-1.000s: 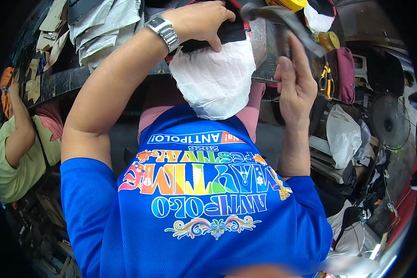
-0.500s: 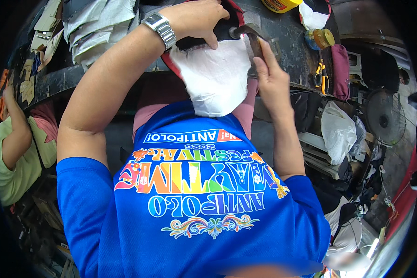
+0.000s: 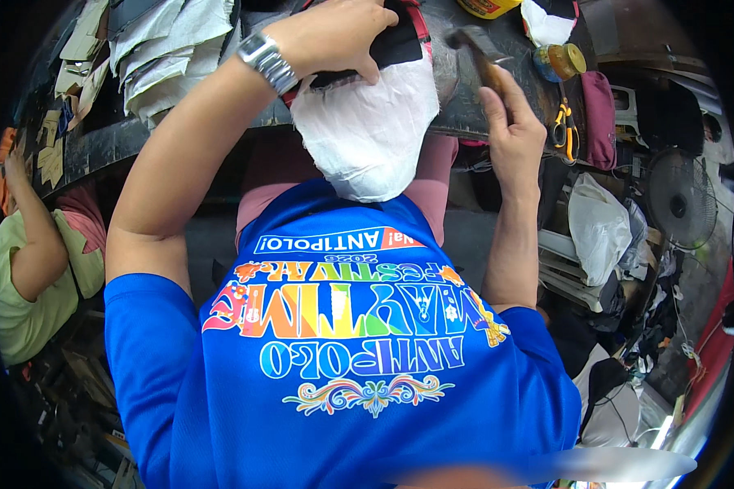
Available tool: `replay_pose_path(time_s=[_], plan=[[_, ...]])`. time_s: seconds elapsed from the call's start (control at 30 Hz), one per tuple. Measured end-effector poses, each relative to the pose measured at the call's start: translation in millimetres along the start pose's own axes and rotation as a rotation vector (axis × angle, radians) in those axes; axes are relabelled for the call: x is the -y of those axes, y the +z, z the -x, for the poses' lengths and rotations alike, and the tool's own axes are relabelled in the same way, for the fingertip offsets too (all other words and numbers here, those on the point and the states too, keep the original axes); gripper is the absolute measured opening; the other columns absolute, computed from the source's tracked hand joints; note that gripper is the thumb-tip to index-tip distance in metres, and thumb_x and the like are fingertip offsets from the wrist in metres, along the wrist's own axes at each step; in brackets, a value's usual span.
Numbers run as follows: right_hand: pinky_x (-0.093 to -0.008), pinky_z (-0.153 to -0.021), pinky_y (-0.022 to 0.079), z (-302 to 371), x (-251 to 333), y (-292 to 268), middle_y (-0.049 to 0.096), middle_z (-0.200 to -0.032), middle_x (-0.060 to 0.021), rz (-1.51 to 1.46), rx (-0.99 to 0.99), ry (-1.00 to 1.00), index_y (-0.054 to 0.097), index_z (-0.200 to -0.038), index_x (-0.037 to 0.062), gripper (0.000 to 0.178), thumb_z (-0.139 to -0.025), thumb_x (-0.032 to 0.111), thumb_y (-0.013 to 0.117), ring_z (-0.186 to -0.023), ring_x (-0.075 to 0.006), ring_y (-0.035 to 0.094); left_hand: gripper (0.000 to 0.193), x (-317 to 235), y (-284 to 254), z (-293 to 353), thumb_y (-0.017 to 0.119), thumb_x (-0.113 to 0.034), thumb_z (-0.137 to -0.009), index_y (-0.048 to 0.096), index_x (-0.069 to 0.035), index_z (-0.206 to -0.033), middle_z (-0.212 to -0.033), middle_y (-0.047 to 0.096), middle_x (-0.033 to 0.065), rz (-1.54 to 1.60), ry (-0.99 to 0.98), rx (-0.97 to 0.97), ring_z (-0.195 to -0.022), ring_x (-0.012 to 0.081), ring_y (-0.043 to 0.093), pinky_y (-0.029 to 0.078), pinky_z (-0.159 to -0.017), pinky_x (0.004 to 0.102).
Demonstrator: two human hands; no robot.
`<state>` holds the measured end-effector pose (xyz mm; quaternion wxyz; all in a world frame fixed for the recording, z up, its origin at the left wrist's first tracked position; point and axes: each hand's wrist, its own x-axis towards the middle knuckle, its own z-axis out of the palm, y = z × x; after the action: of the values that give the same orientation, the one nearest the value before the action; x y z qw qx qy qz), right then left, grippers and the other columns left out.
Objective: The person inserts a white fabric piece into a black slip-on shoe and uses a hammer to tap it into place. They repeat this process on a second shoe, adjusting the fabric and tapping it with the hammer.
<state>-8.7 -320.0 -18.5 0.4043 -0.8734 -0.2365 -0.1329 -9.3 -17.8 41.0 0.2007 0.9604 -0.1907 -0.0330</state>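
My left hand, with a silver watch at its wrist, rests on a black piece with red edging at the table's near edge. Its thumb presses down on the piece while its other fingers reach toward the top of the view, partly cut off. White cloth attached to this piece hangs over the edge toward my lap. A hammer is in my right hand, fingers wrapped round the handle. Its dark head is raised to the right of the piece, apart from it.
On the dark table lie stacked white cloth pieces at left. To the right are a yellow tub, a glass jar, orange-handled scissors and a maroon pouch. A fan stands far right; another person sits left.
My right hand has moved the hammer right, away from the black piece. My left hand stays on the piece, shifted slightly left, and the white cloth has shifted a little.
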Motion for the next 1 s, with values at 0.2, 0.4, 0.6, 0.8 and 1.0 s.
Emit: replay_pose_path(time_s=[0.2, 0.4, 0.6, 0.8, 1.0], plan=[[-0.0416, -0.082, 0.055, -12, -22, -9, 0.074, -0.097, -0.0137, 0.63, -0.021, 0.236, 0.067, -0.134, 0.0177, 0.043, -0.096, 0.037, 0.07, -0.091, -0.0331, 0.071, 0.045, -14, -20, 60, 0.077, -0.013, -0.084, 0.063, -0.001, -0.125, -0.116, 0.064, 0.0177, 0.16, 0.134, -0.299, -0.11, 0.0372, 0.064, 0.052, -0.096, 0.0426], [-0.0341, -0.071, 0.054, -1, 51, 24, 0.069, -0.085, -0.0119, -0.335, 0.093, 0.098, 0.038, -0.158, 0.0102, 0.079, -0.09, 0.022, 0.077, -0.076, -0.0194, 0.066, 0.026, 10, -16, 81, 0.076, -0.01, -0.089, 0.072, -0.005, -0.114, -0.121, 0.067, 0.0099, -0.094, 0.184, -0.503, -0.103, 0.0279, 0.069, 0.055, -0.091, 0.0363], [-0.0266, -0.066, 0.052, -49, 54, 30, 0.066, -0.083, -0.0035, -0.112, 0.098, 0.0, 0.039, -0.159, 0.0162, 0.077, -0.088, -0.004, 0.061, -0.071, -0.0092, 0.06, 0.023, 20, 11, 66, 0.072, -0.007, -0.092, 0.072, -0.008, -0.116, -0.117, 0.068, 0.0098, 0.104, 0.174, -0.589, -0.104, 0.029, 0.068, 0.056, -0.089, 0.0352], [-0.037, -0.086, 0.056, -46, 78, 24, 0.069, -0.122, -0.0139, 0.212, -0.161, -0.622, 0.052, -0.149, 0.0094, 0.069, -0.085, -0.012, 0.065, -0.1, -0.0259, 0.069, 0.034, 2, 40, 60, 0.074, -0.002, -0.086, 0.07, -0.006, -0.12, -0.123, 0.067, 0.0119, -0.021, 0.154, -0.528, -0.111, 0.0337, 0.066, 0.052, -0.099, 0.0412], [-0.039, -0.095, 0.053, -3, 76, 71, 0.071, -0.113, -0.0153, -0.154, 0.191, -0.276, 0.048, -0.15, 0.0061, 0.066, -0.088, -0.013, 0.057, -0.105, -0.0283, 0.069, 0.033, 5, 43, 65, 0.07, -0.005, -0.082, 0.071, -0.007, -0.115, -0.103, 0.068, 0.0086, -0.131, 0.14, -0.461, -0.096, 0.0295, 0.069, 0.054, -0.085, 0.041]])
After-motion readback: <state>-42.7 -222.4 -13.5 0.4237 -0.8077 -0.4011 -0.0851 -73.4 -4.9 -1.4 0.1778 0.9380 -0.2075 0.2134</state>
